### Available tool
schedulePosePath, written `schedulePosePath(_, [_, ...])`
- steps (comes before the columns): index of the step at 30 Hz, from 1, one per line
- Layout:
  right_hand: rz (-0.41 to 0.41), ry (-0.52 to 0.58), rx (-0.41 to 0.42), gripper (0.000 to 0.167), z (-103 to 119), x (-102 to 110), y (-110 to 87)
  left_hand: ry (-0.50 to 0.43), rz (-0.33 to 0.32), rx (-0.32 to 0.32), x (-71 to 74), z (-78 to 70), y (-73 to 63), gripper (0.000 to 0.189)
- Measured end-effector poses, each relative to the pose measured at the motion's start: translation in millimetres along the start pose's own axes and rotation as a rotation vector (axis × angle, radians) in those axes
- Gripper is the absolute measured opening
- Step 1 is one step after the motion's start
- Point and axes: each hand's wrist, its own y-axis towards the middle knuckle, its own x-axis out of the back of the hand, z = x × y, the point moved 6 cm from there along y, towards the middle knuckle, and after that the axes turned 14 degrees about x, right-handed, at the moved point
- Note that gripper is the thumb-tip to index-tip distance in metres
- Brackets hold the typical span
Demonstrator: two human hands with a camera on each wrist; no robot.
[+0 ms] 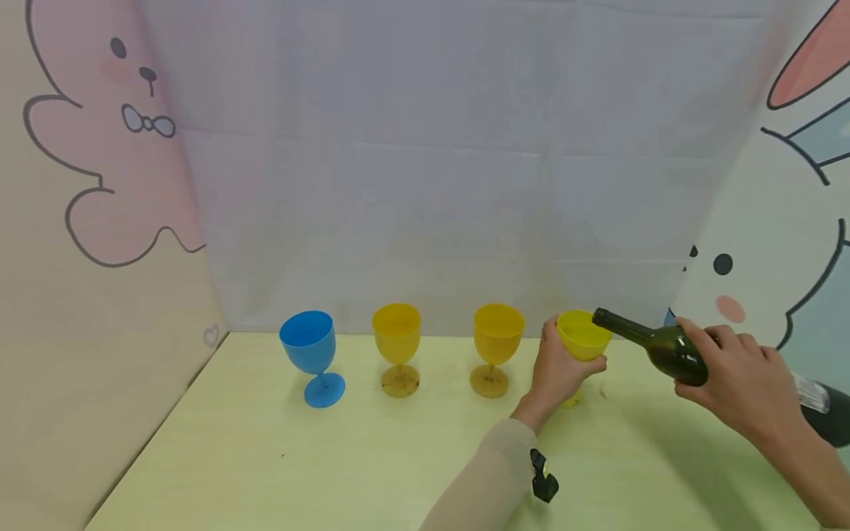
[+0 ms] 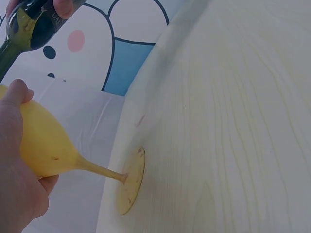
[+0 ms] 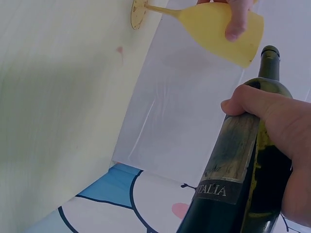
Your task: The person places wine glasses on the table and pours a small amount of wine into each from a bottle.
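Observation:
My left hand (image 1: 560,369) grips the bowl of a yellow goblet (image 1: 584,335) at the right end of a row; in the left wrist view its foot (image 2: 132,182) stands on the table. My right hand (image 1: 740,380) holds a dark green wine bottle (image 1: 679,354) around its upper body. The bottle is tilted, its mouth (image 1: 600,317) at the goblet's right rim. A label (image 3: 218,189) on the bottle shows in the right wrist view. Whether any liquid flows I cannot tell.
Two more yellow goblets (image 1: 499,332) (image 1: 396,332) and a blue goblet (image 1: 309,343) stand upright to the left along the back of the pale wooden table (image 1: 299,472). A white sheet (image 1: 425,162) hangs behind; printed cartoon walls (image 1: 99,295) flank both sides.

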Motion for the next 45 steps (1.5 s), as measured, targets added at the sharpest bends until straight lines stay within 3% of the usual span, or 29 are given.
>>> schedulePosePath(13, [-0.024, -0.071, 0.068, 0.106, 1.3, 10.7, -0.9, 0.014, 0.003, 0.006, 0.2, -2.1, -2.0, 0.089])
schedulePosePath(31, [0.006, -0.158, 0.135, 0.108, -0.8, 15.3, 3.0, 0.021, -0.021, -0.011, 0.7, -3.2, -1.8, 0.089])
schedulePosePath(45, [0.055, -0.173, 0.116, 0.111, -0.6, 20.0, 9.1, 0.023, -0.018, -0.007, -0.1, -3.2, -1.9, 0.090])
